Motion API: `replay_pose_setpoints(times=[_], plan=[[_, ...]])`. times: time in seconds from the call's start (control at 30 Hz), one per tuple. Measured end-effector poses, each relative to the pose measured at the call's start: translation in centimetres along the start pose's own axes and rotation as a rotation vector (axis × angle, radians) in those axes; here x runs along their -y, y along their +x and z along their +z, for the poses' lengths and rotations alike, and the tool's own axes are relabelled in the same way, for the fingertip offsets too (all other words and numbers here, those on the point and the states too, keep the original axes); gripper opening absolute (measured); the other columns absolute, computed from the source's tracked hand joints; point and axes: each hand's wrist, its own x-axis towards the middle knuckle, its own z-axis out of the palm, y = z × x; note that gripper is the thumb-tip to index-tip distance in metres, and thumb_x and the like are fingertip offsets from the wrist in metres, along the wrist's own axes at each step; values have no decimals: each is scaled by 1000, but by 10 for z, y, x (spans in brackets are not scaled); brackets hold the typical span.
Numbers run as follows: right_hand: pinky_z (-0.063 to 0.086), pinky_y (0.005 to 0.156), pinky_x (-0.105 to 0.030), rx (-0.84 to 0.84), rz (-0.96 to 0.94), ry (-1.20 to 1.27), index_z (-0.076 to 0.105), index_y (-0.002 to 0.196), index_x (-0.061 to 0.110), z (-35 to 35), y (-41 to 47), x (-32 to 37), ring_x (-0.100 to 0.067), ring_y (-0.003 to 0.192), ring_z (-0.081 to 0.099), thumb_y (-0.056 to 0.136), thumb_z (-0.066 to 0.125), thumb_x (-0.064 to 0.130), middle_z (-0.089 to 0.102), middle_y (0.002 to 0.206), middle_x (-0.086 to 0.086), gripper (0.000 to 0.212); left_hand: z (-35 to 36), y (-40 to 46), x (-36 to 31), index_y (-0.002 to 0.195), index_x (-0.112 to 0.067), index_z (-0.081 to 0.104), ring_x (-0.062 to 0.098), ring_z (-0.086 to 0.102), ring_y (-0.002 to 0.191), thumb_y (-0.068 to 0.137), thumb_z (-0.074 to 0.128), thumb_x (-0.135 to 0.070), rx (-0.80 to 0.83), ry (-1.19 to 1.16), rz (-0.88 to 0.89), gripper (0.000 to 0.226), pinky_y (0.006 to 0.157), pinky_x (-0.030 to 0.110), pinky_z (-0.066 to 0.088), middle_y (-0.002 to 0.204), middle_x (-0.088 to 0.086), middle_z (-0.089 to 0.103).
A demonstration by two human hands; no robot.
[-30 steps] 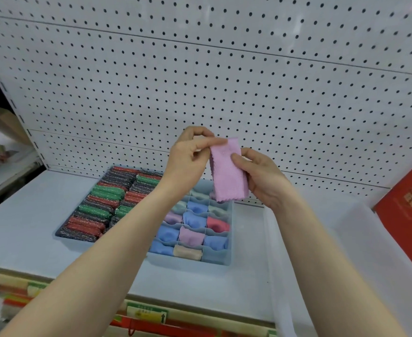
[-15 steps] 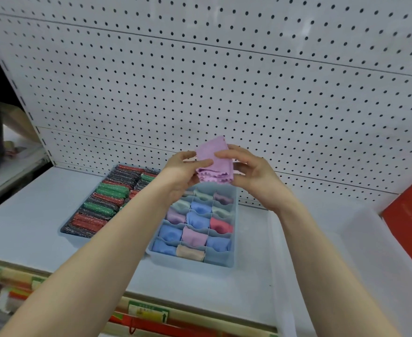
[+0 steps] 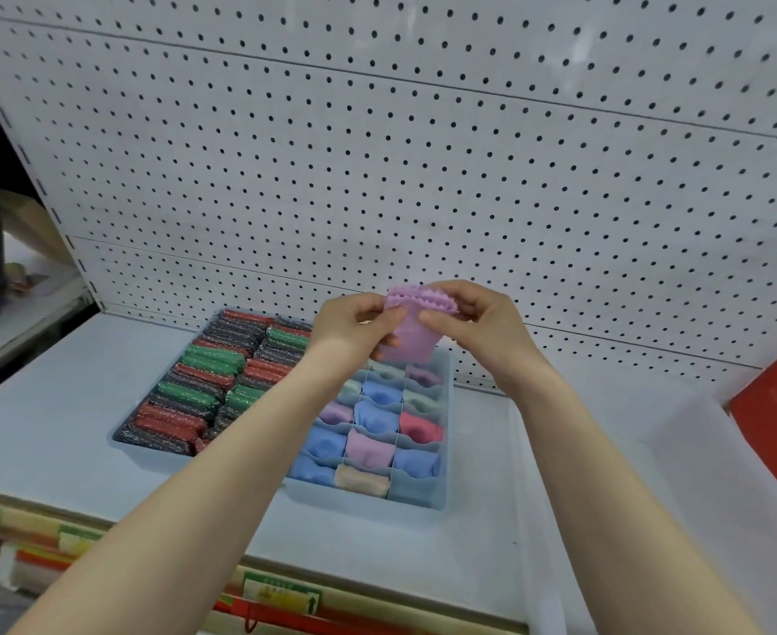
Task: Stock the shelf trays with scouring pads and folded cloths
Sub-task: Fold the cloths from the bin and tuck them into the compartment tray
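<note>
Above the divided tray point(image 3: 441, 497), left hand point(image 3: 347, 325) and right hand point(image 3: 478, 323) pinch a folded pink cloth point(image 3: 411, 334) between thumbs and fingers; scouring pads point(image 3: 194, 391) fill the adjacent tray point(image 3: 148, 456) on the shelf point(image 3: 47, 405).

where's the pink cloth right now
In the head view the pink cloth is held up between the left hand and right hand, just above the far end of the divided tray, in front of the pegboard.
</note>
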Motion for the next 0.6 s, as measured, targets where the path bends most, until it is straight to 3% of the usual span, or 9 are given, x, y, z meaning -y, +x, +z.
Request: replay_pose_setpoints(times=[0.07,0.13,0.2,0.27,0.3,0.37,0.43,0.5,0.6], plan=[[46,63,-14,-108,-24,1,75,94,11,-1,4,0,-2,68,59,83,75,6,72,78,8,12,-1,1,-1,92,-18,72,15,71,69,92,65,-16,-82,-10,-48,7,60,26,57,86,2,71],[45,66,-18,-215,-77,-32,77,92,13,-1,6,2,-6,71,56,82,77,11,72,80,7,10,-4,2,-5,98,-11,71,23,74,74,97,57,-37,-106,-57,-244,30,72,35,61,91,6,72],[46,68,-21,-182,-152,-42,79,89,18,-1,5,4,-7,76,58,81,78,11,74,85,7,11,-9,4,-10,95,-1,72,29,74,79,93,39,-67,80,-152,-506,74,66,32,61,91,16,74],[44,68,-26,-5,-208,-154,79,86,23,2,-1,4,-6,81,57,79,80,11,74,86,6,13,-10,5,-12,101,4,71,30,74,87,87,33,-75,233,-301,-623,89,63,30,60,98,21,73],[41,65,-27,84,-191,-219,79,84,26,5,-4,4,-8,80,55,78,81,13,73,84,5,15,-9,6,-12,104,5,69,28,74,87,89,41,-68,228,-365,-619,79,63,29,60,100,21,73],[37,59,-30,178,-112,-261,79,81,33,9,-6,4,-24,73,50,77,82,14,68,78,0,19,-8,6,-13,104,5,66,22,74,78,95,58,-33,167,-412,-570,40,61,28,60,101,18,72],[37,53,-23,183,-70,-247,79,83,32,7,-5,4,-23,61,44,79,81,16,60,66,6,17,-6,8,-12,106,4,63,19,71,75,93,59,-4,120,-401,-512,16,64,28,61,99,17,71],[42,62,-20,156,-62,-250,80,89,24,7,-2,6,-17,56,47,81,79,17,69,70,13,11,-5,9,-11,112,0,62,19,70,75,91,57,7,93,-416,-459,23,67,27,61,96,15,73],[44,73,-31,48,-1,-220,78,94,13,9,1,5,-17,66,53,80,80,15,73,86,-13,15,-4,6,-12,119,-2,58,21,69,77,91,47,16,49,-461,-374,35,68,28,61,96,15,71]])
